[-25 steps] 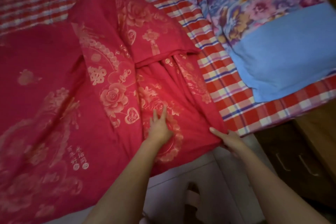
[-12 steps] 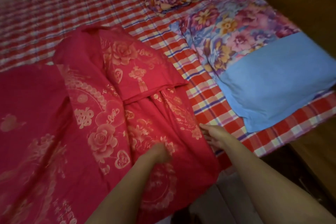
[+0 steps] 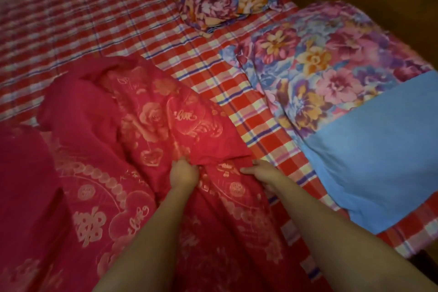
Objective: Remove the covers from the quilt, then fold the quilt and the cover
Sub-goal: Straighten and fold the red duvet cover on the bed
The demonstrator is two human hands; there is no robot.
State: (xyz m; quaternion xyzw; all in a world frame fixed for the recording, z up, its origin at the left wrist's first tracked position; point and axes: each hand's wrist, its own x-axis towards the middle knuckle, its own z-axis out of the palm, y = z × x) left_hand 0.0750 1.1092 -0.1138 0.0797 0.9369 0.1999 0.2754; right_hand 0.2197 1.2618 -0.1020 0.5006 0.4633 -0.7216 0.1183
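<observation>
Both hands on a fold of the red quilt cover.

The red quilt cover (image 3: 147, 125) lies crumpled over the near left part of the plaid bed sheet (image 3: 201, 64). The left hand (image 3: 183, 174) grips its folded edge with curled fingers; the right hand (image 3: 258, 170) pinches the same edge just beside it. A folded floral quilt (image 3: 331, 66) lies along the bed's right edge, a floral pillow (image 3: 213, 0) at the far edge.

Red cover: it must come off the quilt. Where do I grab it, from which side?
Probably the red cover by its raised folded edge, from the near bedside: it lies loose there, where the left hand and right hand grip.
</observation>
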